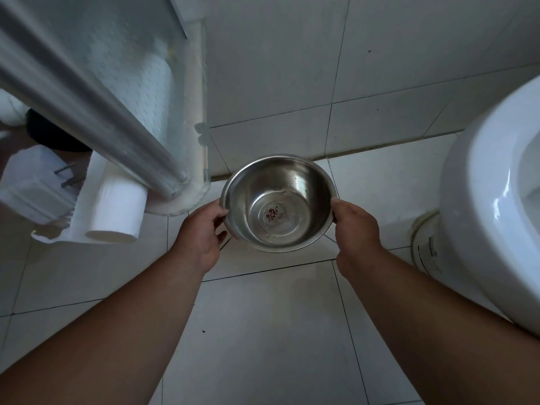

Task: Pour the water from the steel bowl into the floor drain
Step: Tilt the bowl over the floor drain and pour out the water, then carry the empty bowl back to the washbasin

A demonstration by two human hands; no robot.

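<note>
I hold a round steel bowl [277,200] level above the white tiled floor, near the corner where floor and wall meet. A red heart-shaped mark shows on its bottom, and clear water lies in it with a faint waterline. My left hand [201,229] grips the left rim with the thumb on top. My right hand [353,229] grips the right rim the same way. No floor drain shows; the bowl hides the floor beneath it.
A white toilet [491,200] stands at the right. A metal pole [87,92] slants from the upper left down to a white base [181,197]. Toilet paper rolls [117,209] and a white box [32,185] sit at the left. Tiled floor [263,331] spreads below my arms.
</note>
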